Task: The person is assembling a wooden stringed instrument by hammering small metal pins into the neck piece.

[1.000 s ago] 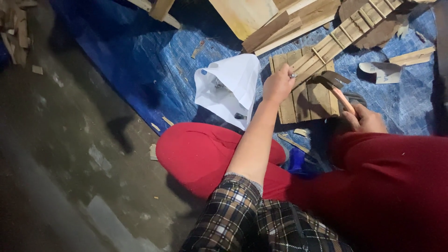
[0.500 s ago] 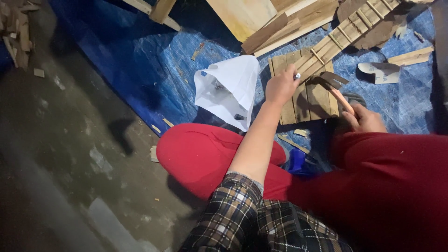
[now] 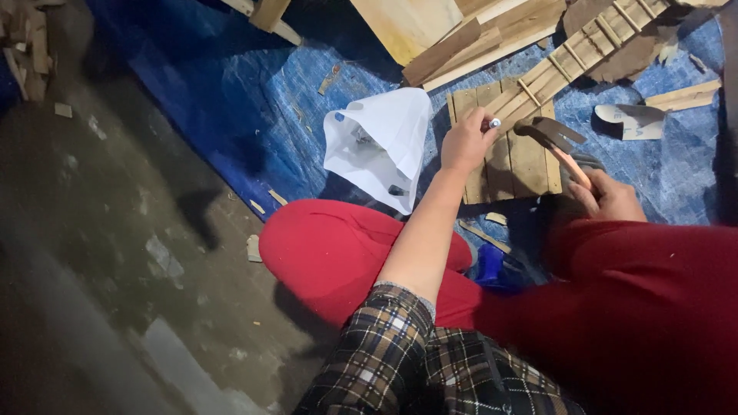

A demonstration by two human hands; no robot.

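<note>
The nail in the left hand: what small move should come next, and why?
Probably set the nail upright on the boards. The left hand pinches it just above the wood, and the right hand holds the hammer close beside it, head raised, so a light tap could follow.

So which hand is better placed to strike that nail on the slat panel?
The right hand, probably. It grips the hammer by the handle, head poised just right of the nail. The left hand pinches the nail upright over the slat panel, so it is occupied steadying.
</note>
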